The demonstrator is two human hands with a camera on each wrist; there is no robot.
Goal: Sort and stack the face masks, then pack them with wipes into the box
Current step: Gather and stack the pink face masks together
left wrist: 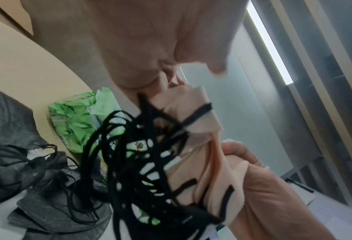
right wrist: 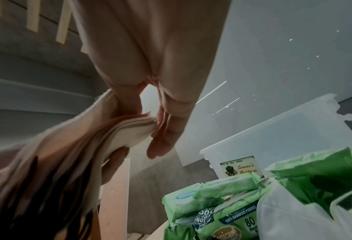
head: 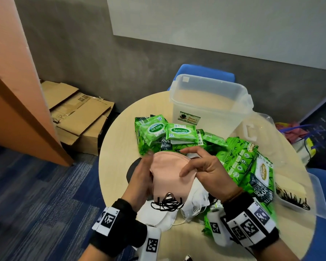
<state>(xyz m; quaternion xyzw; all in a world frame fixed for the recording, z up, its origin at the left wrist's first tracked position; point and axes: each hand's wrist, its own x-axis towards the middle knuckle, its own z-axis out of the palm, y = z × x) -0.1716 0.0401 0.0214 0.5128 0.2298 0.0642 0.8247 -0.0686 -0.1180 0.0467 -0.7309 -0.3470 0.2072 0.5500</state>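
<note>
A stack of pink face masks (head: 169, 176) with black ear loops (head: 167, 203) hangs above the round table (head: 113, 147). My left hand (head: 142, 176) grips its left side, fingers behind it. My right hand (head: 198, 164) pinches the right edge, thumb on the front. In the left wrist view the pink masks (left wrist: 201, 146) and loops (left wrist: 129, 162) fill the middle. The right wrist view has the pink stack (right wrist: 113, 134) between thumb and fingers. White masks (head: 194, 202) and dark masks (head: 131, 171) lie underneath. Green wipes packs (head: 179, 131) lie before the clear box (head: 211, 102).
The box's clear lid (head: 258, 129) lies at the right, beside large green wipes packs (head: 252, 166). A shallow tray (head: 309, 200) with masks sits at the table's right edge. Flattened cardboard (head: 77, 113) lies on the floor at the left. A blue chair (head: 205, 70) stands behind the box.
</note>
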